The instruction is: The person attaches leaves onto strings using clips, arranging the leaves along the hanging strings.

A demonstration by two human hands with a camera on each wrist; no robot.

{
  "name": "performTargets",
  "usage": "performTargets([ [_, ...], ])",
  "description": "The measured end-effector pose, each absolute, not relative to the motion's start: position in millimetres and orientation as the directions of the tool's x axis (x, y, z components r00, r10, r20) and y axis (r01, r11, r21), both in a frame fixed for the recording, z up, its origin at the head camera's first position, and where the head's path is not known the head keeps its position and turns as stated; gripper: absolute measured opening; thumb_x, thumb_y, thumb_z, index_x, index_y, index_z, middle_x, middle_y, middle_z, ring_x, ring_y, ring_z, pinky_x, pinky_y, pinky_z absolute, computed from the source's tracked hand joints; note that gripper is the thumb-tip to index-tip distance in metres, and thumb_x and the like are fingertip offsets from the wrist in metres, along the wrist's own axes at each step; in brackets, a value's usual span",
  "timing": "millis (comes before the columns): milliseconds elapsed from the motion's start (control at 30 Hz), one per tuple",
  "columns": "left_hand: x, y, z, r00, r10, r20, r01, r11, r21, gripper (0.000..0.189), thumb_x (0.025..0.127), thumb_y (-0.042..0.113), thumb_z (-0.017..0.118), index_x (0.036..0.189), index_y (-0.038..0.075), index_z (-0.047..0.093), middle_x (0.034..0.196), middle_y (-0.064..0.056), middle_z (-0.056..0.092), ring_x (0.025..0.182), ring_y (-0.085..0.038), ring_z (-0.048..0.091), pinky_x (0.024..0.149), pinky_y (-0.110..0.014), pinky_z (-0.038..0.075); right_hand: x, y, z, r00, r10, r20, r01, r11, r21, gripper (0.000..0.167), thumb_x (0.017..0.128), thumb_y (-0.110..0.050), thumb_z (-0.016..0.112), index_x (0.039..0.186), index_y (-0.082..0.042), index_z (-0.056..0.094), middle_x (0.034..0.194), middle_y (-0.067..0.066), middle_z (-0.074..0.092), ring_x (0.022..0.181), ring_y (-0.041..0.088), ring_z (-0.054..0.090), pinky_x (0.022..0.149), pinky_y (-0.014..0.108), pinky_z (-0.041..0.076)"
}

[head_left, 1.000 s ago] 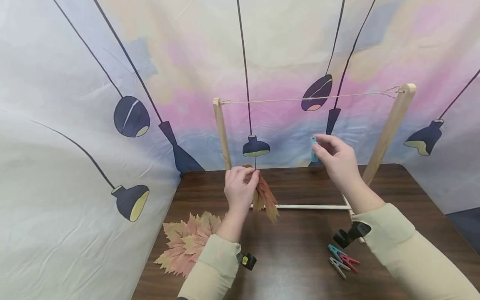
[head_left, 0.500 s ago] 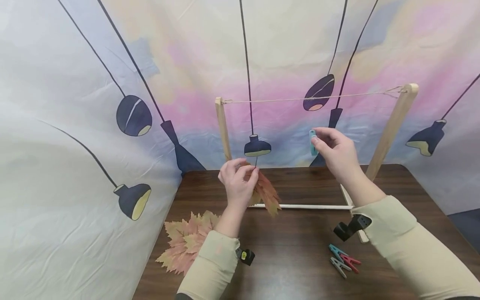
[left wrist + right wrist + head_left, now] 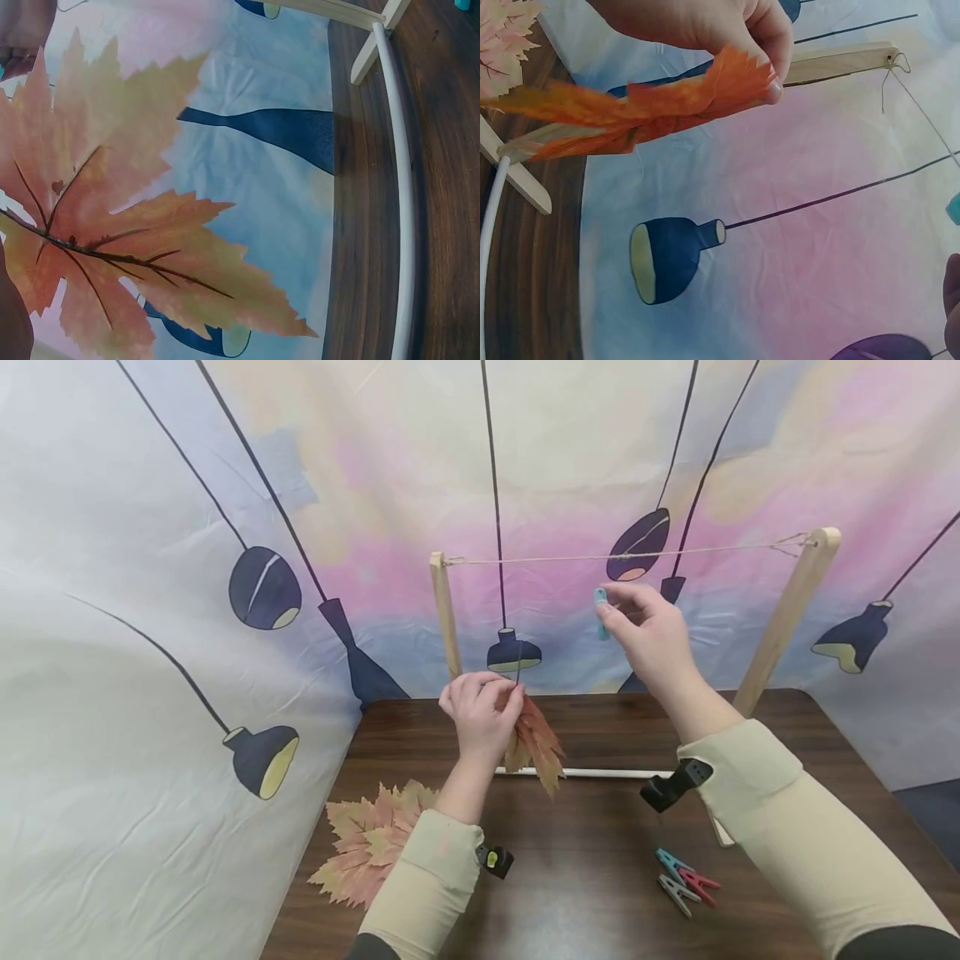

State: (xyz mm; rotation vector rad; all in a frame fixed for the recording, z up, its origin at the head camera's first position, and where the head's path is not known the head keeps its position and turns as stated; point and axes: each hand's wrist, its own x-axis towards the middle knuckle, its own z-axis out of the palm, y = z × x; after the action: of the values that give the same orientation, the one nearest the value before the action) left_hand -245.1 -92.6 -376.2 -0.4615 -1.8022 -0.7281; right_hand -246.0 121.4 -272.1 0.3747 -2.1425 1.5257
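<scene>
Between thumb and fingertips, my left hand (image 3: 480, 714) pinches an orange artificial maple leaf (image 3: 538, 745) by its stem, and the leaf hangs down. Its dark veins and spread lobes fill much of the left wrist view. My right hand (image 3: 652, 631) pinches a light blue clothespin (image 3: 602, 614), held upright just below the string (image 3: 555, 559). That string runs between the two posts of a wooden frame (image 3: 787, 618). In the right wrist view only an edge of the clothespin (image 3: 954, 208) shows, while the leaf (image 3: 667, 105) is seen edge-on.
Several more maple leaves (image 3: 367, 852) lie piled at the left of the brown table (image 3: 577, 885). Blue, red and grey clothespins (image 3: 686, 881) lie at the right front. A white rod (image 3: 615, 773) joins the frame's feet. A painted cloth backdrop (image 3: 360, 485) stands behind.
My right hand has moved up and to the left with the clothespin, nearer the string. My left hand has risen slightly with the leaf. The piled leaves and loose clothespins stay put.
</scene>
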Motion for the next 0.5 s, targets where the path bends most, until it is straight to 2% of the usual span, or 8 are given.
performTargets([
  [133, -247.7, -91.3, -375.2, -0.335, -0.037, 0.942, 0.620, 0.744, 0.249, 0.006, 0.075, 0.013, 0.076, 0.075, 0.010, 0.070, 0.086, -0.001, 0.062, 0.092, -0.024, 0.051, 0.089, -0.053, 0.026, -251.8, 115.3, -261.2, -0.845, 0.064, 0.531, -0.475, 0.367, -0.800, 0.035, 0.089, -0.026, 0.061, 0.119, -0.008, 0.063, 0.099, 0.002, 0.057, 0.084, 0.010, 0.055, 0.075, 0.021, 0.043],
  [267, -249.3, -89.4, -372.3, -0.355, -0.026, 0.935, 0.604, 0.756, 0.251, 0.006, 0.075, 0.014, 0.076, 0.075, 0.010, 0.071, 0.086, 0.000, 0.062, 0.092, -0.023, 0.051, 0.089, -0.052, 0.028, -255.0, 110.9, -250.6, -0.857, 0.084, 0.509, -0.458, 0.331, -0.825, 0.035, 0.089, -0.028, 0.062, 0.118, -0.009, 0.064, 0.096, 0.002, 0.060, 0.083, 0.011, 0.055, 0.073, 0.022, 0.043],
  [500, -249.0, -86.6, -363.5, -0.397, 0.003, 0.918, 0.575, 0.781, 0.246, 0.009, 0.081, 0.020, 0.072, 0.077, 0.012, 0.072, 0.090, 0.001, 0.062, 0.095, -0.022, 0.051, 0.090, -0.051, 0.029, -254.1, 109.0, -239.1, -0.867, 0.071, 0.494, -0.459, 0.275, -0.845, 0.033, 0.090, -0.025, 0.062, 0.118, -0.007, 0.063, 0.094, -0.003, 0.062, 0.085, 0.011, 0.055, 0.073, 0.023, 0.041],
])
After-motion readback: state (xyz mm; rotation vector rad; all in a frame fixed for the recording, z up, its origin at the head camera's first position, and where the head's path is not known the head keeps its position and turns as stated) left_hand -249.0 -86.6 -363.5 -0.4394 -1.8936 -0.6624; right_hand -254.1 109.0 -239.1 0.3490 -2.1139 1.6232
